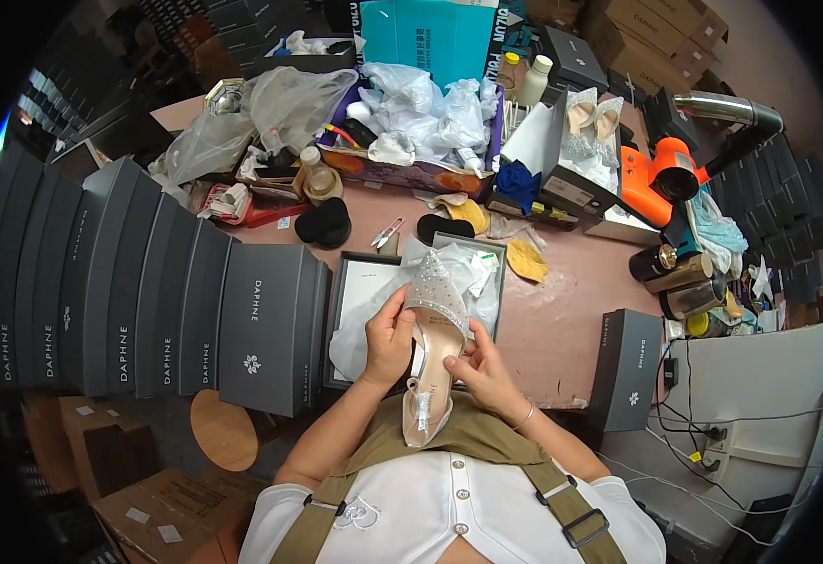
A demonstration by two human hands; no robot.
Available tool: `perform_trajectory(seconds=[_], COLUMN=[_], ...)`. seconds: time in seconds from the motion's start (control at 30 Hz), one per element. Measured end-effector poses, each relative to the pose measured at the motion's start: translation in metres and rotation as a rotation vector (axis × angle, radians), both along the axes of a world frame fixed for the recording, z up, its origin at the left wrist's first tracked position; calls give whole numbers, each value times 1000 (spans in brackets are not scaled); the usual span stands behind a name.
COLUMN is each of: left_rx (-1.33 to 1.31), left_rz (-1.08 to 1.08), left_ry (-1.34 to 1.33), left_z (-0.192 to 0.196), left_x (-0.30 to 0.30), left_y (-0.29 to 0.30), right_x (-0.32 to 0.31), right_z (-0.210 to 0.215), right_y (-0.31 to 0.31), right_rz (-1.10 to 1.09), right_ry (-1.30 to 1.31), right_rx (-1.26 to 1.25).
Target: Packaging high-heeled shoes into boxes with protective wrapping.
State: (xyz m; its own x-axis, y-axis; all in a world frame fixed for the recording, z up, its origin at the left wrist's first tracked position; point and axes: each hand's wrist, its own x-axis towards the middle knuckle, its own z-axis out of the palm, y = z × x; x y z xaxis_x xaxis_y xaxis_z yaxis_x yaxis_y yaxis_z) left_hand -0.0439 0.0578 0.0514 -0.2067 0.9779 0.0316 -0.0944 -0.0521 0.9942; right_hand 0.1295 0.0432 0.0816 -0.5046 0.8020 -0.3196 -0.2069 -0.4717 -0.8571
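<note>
Between my two hands is a pointed slingback shoe (pixel 438 352), its beige insole facing up and its toe covered in sparkling stones. My left hand (pixel 391 339) grips the shoe's left side near the toe opening. On the other side, my right hand (pixel 486 375) holds it with the thumb pressed on the insole. The heel end with its strap points toward my body. Beneath the shoe lies an open grey shoebox (pixel 338 310) with white tissue paper (pixel 351 344) in it; my hands and the shoe hide part of the box.
Closed dark shoeboxes (pixel 270 320) line the left side, and one more (pixel 626 368) stands at the right edge. Small scissors (pixel 388 231), black pads (pixel 323 224) and yellow cloths (pixel 526 261) lie behind. Farther back are a bag-filled carton (pixel 402 172), boxed sparkling shoes (pixel 592 122) and an orange heat gun (pixel 660 174).
</note>
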Motion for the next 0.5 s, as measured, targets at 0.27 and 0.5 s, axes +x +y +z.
perform_trajectory(seconds=[0.27,0.5], left_rx=[-88,-248], left_rz=[-129,-163], left_ry=[-76,-158], left_z=[18,-11], left_x=[10,-3], left_y=[-3,-15], right_x=[12,8], right_z=[-1,-8], right_y=[31,28], right_rz=[16,19], right_ry=[-89,-130], right_rx=[266,151])
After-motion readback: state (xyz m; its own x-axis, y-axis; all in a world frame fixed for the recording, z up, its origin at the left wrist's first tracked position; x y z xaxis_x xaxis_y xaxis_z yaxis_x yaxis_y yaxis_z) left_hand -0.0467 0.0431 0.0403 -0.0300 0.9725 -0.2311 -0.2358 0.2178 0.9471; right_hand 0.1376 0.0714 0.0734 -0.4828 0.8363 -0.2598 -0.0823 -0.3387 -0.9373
